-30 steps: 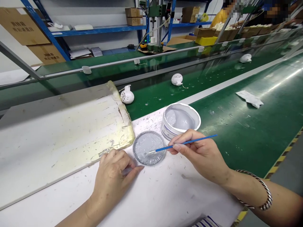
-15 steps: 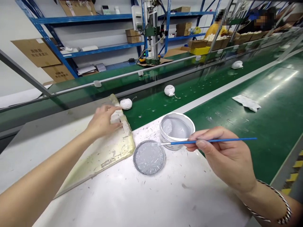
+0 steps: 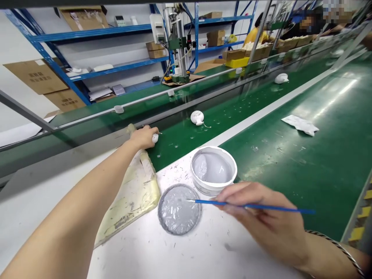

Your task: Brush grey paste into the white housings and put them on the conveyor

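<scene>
The left hand (image 3: pixel 142 137), at centre left, grips a small white round housing (image 3: pixel 155 138) on the green conveyor belt (image 3: pixel 174 155), while the right hand (image 3: pixel 255 217), farther from it, pinches a level blue paintbrush (image 3: pixel 250 206).

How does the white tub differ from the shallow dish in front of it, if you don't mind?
The white tub is deep with a tall wall, while the shallow dish is low with a thin dark rim. The tub's grey paste lies smooth and glossy; the dish's is a thin, streaky layer. The blue brush in the right hand reaches over the dish, not the tub. Both are round and hold grey paste on the white bench.
</scene>
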The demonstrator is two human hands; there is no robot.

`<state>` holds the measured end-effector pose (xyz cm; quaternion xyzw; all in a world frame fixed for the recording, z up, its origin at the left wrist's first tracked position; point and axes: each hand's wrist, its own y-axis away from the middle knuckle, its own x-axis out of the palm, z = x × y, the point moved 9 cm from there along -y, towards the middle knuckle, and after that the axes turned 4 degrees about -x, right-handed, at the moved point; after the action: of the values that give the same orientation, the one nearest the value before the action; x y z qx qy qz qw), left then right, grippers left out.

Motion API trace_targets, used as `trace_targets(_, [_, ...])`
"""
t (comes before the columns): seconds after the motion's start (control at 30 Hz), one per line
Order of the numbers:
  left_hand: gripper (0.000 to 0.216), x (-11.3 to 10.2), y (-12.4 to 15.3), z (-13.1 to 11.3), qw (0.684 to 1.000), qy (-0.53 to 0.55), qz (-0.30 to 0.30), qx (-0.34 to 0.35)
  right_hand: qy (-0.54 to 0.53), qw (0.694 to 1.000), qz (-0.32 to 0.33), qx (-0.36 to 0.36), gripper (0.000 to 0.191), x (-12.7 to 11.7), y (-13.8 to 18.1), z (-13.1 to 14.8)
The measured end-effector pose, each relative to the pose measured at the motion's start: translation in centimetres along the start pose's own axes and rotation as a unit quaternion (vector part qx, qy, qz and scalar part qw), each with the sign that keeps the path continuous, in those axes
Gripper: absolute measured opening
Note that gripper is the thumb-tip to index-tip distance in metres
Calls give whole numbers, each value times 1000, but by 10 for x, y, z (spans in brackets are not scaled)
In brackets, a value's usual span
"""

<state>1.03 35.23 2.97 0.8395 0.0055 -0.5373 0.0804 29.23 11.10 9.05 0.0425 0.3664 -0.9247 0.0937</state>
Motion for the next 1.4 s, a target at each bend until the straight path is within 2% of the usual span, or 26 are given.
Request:
trace_targets(0.1, [52, -23, 27, 6, 980, 185, -69, -19, 44, 990, 94, -98, 22, 30, 7, 11])
trace_targets(0.17, [50, -35, 53, 13, 939, 330, -89, -34, 65, 978, 145, -135, 22, 48, 13, 11])
trace_targets(0.27, [30, -44, 95, 25, 850, 518, -85, -54, 84, 971, 173, -145, 23, 65, 15, 3])
trace_targets(0.37, [30, -43, 134, 37, 745, 657, -78, -82, 81, 976, 154, -129, 17, 71, 14, -9])
trace_targets(0.5, [37, -29, 169, 51, 620, 770, -68, -137, 69, 981, 141, -115, 14, 79, 13, -17])
trace_targets(0.6, [30, -23, 185, 55, 560, 810, -64, -161, 61, 983, 137, -109, 14, 83, 11, -18])
trace_targets(0.73, [29, -28, 194, 50, 554, 819, -56, -138, 44, 990, 110, -72, 12, 82, 8, -24])
trace_targets(0.93, [34, -21, 194, 46, 548, 823, -33, -144, 16, 996, 60, 57, 5, 72, 7, -42])
trace_targets(1.03, [28, -16, 190, 49, 561, 814, -38, -145, 7, 997, 39, 58, 3, 66, 5, -40])
trace_targets(1.17, [16, -11, 189, 55, 601, 783, -53, -149, 4, 999, 21, 27, 5, 58, 3, -30])
trace_targets(1.3, [24, -16, 196, 54, 625, 766, -71, -133, -1, 1000, 5, 9, 14, 44, 2, -16])
trace_targets(1.33, [27, -19, 199, 51, 638, 758, -66, -117, -4, 1000, -3, 12, 15, 40, 2, -13])
trace_targets(1.4, [41, -22, 205, 41, 690, 718, -46, -74, -19, 999, -24, 30, 16, 29, 0, -10])
